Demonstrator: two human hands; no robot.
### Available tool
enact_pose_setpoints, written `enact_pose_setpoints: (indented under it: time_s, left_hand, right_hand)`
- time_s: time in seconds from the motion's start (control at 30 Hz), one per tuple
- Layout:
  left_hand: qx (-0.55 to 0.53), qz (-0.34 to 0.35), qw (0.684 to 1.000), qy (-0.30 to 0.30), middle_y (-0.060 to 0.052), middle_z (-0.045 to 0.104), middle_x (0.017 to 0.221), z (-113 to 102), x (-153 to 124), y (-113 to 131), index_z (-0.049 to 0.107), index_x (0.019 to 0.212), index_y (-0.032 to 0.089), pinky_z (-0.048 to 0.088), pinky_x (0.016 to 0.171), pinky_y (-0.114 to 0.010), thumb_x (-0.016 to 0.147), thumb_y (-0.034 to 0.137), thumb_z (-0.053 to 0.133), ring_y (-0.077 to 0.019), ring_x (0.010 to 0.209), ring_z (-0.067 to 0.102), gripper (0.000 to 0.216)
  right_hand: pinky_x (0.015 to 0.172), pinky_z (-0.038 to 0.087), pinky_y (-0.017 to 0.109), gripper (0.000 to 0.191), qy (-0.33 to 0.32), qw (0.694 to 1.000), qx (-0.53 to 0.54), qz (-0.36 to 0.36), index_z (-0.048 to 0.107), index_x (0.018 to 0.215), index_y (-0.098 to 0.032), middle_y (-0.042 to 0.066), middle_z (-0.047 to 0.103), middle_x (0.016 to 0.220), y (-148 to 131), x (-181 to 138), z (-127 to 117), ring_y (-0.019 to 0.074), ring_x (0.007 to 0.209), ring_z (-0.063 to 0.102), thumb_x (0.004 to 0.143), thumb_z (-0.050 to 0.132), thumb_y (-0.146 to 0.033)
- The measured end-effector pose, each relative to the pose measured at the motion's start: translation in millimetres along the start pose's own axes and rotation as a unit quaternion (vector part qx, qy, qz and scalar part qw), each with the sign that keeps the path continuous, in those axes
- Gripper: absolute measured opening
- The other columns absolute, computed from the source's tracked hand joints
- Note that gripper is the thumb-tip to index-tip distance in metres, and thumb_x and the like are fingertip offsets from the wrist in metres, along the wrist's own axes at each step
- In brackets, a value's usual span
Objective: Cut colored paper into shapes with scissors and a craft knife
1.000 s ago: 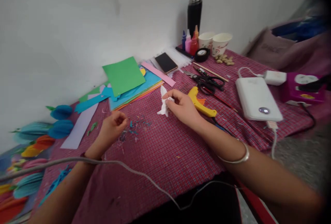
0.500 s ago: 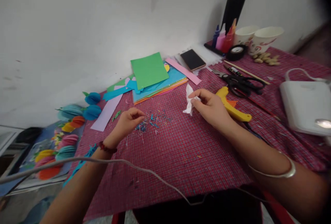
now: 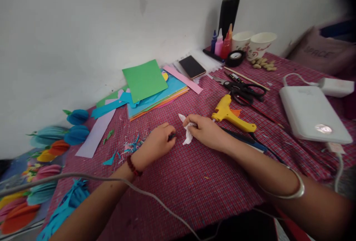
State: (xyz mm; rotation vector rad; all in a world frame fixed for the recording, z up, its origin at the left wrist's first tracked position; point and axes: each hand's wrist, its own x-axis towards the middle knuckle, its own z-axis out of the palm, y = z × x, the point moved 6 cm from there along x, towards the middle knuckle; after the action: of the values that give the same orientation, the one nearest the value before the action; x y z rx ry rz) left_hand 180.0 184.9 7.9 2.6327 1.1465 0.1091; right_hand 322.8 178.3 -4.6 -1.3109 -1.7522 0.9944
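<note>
Tissue (image 3: 188, 136) sits pinched in my right hand (image 3: 206, 131); left hand (image 3: 156, 144) curls its fingers round some dark bit (image 3: 171, 136). Paper balls (image 3: 76, 135) look done, scraps (image 3: 134, 144) aren't cleared off the worktop (image 3: 169, 185) yet.

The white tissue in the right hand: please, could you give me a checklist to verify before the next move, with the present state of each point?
1. Tissue gripped by the right hand: ok, pinched between thumb and fingers.
2. Left hand free: cannot tell; its fingers are curled and something dark shows at them.
3. No scraps beside the left hand: not ok, a small pile lies there.
4. Glue gun well away from the right hand: not ok, its nozzle is close to it.
5. Glue gun cool: cannot tell.
6. Scissors apart from both hands: ok, they lie beyond the glue gun.
</note>
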Motion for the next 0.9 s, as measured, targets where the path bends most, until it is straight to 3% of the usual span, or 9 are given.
enact_pose_setpoints:
  time_s: [0.43,0.57,0.73,0.9]
  left_hand:
    - [-0.021,-0.002,1.0,-0.013,0.001,0.045,0.071,4.9,-6.0,-6.0,0.039,0.066,0.02,0.033,0.06,-0.027,0.065,0.0,0.039,-0.0132,0.066,0.043,0.02]
    - [0.01,-0.045,0.999,0.008,0.001,0.048,0.07,-12.6,-30.8,-35.3,0.044,0.065,0.02,0.034,0.06,-0.026,0.066,0.001,0.041,-0.0137,0.066,0.046,0.018]
    - [0.071,-0.143,0.985,0.057,-0.001,0.054,0.068,-43.7,-81.0,-96.7,0.053,0.069,0.018,0.039,0.06,-0.027,0.072,0.007,0.045,-0.0144,0.064,0.052,0.015]
    - [0.098,-0.15,0.98,0.091,-0.01,0.064,0.098,-55.7,-121.7,-120.2,0.063,0.079,0.017,0.047,0.088,-0.041,0.088,0.022,0.042,-0.0223,0.094,0.06,0.023]
  right_hand:
    - [0.061,0.037,0.025,0.019,-0.005,1.0,-0.022,0.013,0.061,0.084,-0.018,0.002,0.064,0.072,-0.1,-1.5,0.2,0.0143,0.064,0.055,0.078,0.047,-0.007]
    - [0.061,0.037,0.025,0.019,-0.017,0.999,-0.033,0.018,0.061,0.085,-0.018,0.002,0.063,0.071,-1.9,-1.4,0.2,0.0138,0.063,0.055,0.079,0.045,-0.008]
    - [0.063,0.04,0.026,0.018,-0.023,0.999,-0.027,0.009,0.06,0.084,-0.018,0.003,0.064,0.075,0.5,-1.6,2.5,0.0148,0.066,0.057,0.079,0.045,-0.009]
    - [0.067,0.043,0.029,0.023,-0.026,0.998,-0.058,0.001,0.058,0.099,-0.018,0.005,0.067,0.087,7.2,-2.8,10.5,0.0176,0.074,0.061,0.078,0.048,-0.013]
